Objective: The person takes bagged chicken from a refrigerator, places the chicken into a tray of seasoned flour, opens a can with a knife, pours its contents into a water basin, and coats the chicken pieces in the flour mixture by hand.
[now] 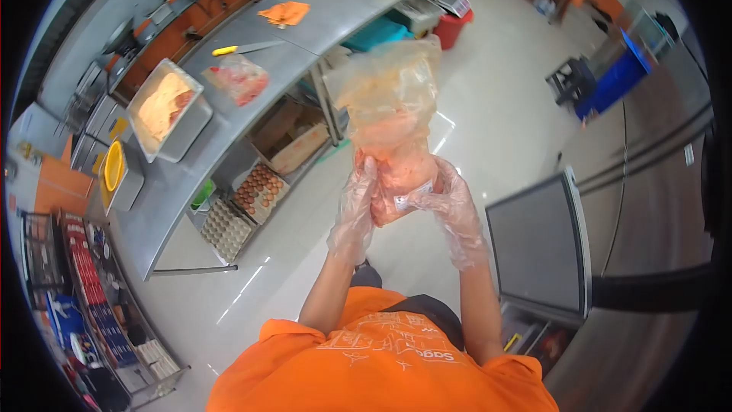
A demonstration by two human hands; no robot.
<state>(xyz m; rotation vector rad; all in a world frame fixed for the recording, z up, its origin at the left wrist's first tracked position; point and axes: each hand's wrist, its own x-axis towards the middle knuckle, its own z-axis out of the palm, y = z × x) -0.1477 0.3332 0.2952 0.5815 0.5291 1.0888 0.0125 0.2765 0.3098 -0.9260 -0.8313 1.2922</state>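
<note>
A clear plastic bag of pinkish-orange meat (400, 156) is held up in front of my body, its loose upper part standing away from me. My left hand (361, 197), in a transparent plastic glove, grips the bag's left side. On the right side my right hand (451, 202), gloved the same way, holds it with the thumb near a small white label (413, 195). Beyond them, on the steel counter, lie a flat bag of red meat (240, 80), a yellow-handled knife (248, 49) and an orange cloth (284, 14).
A metal pan of orange-coated food (169, 111) and a yellow-rimmed container (120, 172) stand on the counter (191, 191). Egg trays (259, 191) sit below it. To my right an open door or lid (537, 244) juts out beside steel cabinets. A blue bin (619, 80) stands farther back.
</note>
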